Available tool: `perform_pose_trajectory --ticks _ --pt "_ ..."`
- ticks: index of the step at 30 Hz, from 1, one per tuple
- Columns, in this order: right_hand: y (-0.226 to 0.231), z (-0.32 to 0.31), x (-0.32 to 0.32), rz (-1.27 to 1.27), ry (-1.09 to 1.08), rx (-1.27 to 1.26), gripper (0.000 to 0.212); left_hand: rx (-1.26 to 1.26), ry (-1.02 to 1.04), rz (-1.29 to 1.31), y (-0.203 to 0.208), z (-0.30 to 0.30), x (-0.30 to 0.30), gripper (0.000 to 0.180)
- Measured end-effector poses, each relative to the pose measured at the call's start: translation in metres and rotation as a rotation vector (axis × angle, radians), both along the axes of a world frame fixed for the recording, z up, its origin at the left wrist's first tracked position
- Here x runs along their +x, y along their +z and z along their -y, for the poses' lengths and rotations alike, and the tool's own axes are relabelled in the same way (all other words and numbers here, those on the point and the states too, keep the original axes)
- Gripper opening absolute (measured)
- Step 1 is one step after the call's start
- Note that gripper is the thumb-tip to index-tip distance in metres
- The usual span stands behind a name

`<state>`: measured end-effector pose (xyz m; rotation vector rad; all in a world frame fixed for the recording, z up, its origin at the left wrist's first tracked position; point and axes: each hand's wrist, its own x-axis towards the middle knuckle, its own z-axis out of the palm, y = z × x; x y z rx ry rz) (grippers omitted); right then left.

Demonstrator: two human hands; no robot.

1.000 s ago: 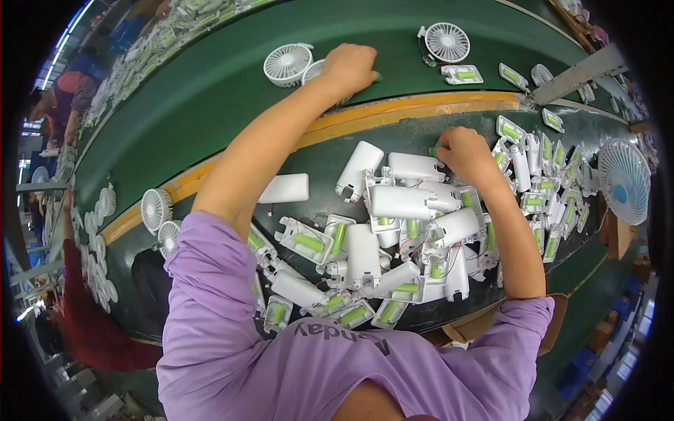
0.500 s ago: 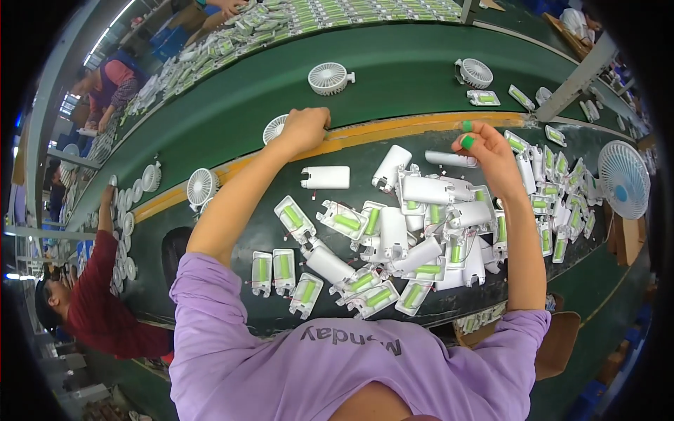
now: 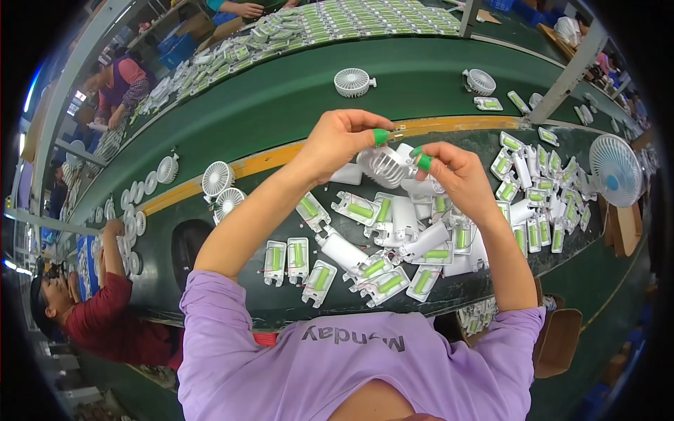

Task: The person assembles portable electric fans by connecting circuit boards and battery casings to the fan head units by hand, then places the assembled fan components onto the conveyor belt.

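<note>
My left hand (image 3: 340, 146) is closed in a pinch on the upper edge of a small white fan head (image 3: 383, 167), slightly blurred, above the near work surface. My right hand (image 3: 453, 175) is beside the fan head's right side, thumb and forefinger pinched close to its small connecting end. Whatever lies between those fingertips is too small to make out. Green tape wraps fingertips on both hands. Beneath them spreads a pile of white handle casings (image 3: 404, 217), several open with green battery cells (image 3: 390, 283) and thin red wires.
A yellow-edged rail (image 3: 449, 126) divides the near surface from a green conveyor belt (image 3: 281, 105) carrying fan heads (image 3: 354, 83). More fan heads (image 3: 218, 179) stand left. A larger white fan (image 3: 616, 170) is at the right edge. A co-worker in dark red (image 3: 105, 316) works at left.
My left hand has lifted a fan head off the belt's edge and brought it right, over the casings. My right hand has come left and down to meet it.
</note>
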<state>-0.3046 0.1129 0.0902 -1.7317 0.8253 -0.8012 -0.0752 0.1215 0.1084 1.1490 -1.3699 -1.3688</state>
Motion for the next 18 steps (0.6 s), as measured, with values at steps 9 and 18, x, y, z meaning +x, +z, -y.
perform_pose_trajectory --ticks 9,18 --pt "0.019 -0.017 -0.008 0.244 0.076 0.168 0.02 0.083 -0.137 -0.193 0.001 -0.023 -0.023 0.036" --pt "0.026 -0.025 -0.007 0.036 0.002 0.08 0.018 -0.023 -0.121 0.058 -0.002 -0.019 -0.019 0.024"
